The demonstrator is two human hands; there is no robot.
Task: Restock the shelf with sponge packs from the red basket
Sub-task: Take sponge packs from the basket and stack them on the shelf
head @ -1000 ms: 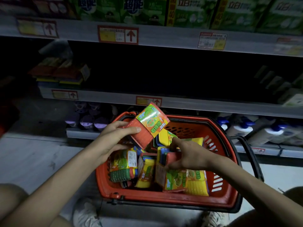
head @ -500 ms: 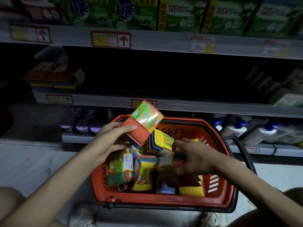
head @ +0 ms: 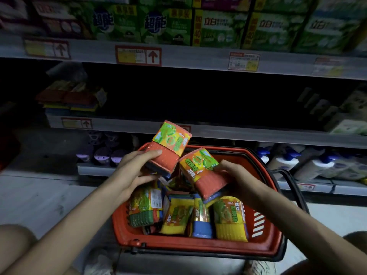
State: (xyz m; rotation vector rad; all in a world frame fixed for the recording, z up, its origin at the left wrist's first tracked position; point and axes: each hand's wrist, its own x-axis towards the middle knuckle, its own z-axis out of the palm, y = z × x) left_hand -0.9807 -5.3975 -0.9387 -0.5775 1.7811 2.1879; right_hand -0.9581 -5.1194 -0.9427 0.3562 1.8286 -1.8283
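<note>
Two grips full: left hand holds upper pack, right hand lower pack; shelf depth too dark.

Bare forearms, bare knees, pale sneakers

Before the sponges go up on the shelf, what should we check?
1. Left hand grips the upper pack: ok.
2. Right hand grips the lower pack: ok.
3. Upper pack above the red basket rim: ok.
4. Lower pack clear of the loose packs underneath: cannot tell.
5. Free room on the middle shelf beside the sponge stack: cannot tell, too dark.
</note>
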